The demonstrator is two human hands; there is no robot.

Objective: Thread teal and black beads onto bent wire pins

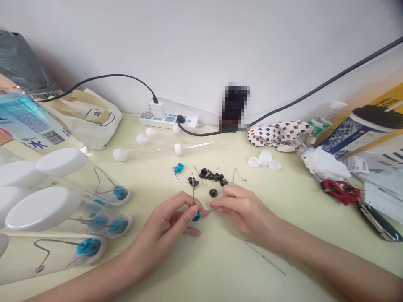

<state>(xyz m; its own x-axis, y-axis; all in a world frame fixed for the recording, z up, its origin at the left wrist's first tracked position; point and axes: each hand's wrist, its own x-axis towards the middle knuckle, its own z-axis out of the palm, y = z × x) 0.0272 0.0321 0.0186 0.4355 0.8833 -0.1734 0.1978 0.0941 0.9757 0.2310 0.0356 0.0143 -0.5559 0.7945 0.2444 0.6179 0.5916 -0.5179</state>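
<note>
Head view: a left hand (165, 228) with thumb and forefinger clenched on a thin steel pin (193, 193), a glossy blue bead (196, 216) at the pin's lower end, other fingers loosely curled; a right hand (248, 214) just beside it, thumb and forefinger pinched on the end of a fine silver wire (214, 209), other fingers half curled; both held low over a pale yellow-green tabletop (220, 268), the pin upright between the hands.

Just ahead of the hands, a loose cluster of small black plastic parts (209, 175); one black domed part (213, 192) lying apart, nearest the right hand; a bent thin wire (236, 175) to the right of the cluster; a small blue plastic part (179, 167) beside a short steel hex key (174, 174) to the left. Below the right hand, a long straight steel wire (266, 258) flat on the tabletop.

Along the left edge, clear plastic tubes with white caps (47, 209), bent wires and blue parts inside; farther back, a clear tube with white end caps (157, 151) lying flat; near the wall, a white power strip (166, 121) with black cables; to the right, round white plastic caps (264, 157), a crumpled white tissue (325, 163) and a tangle of red cord (340, 191).
</note>
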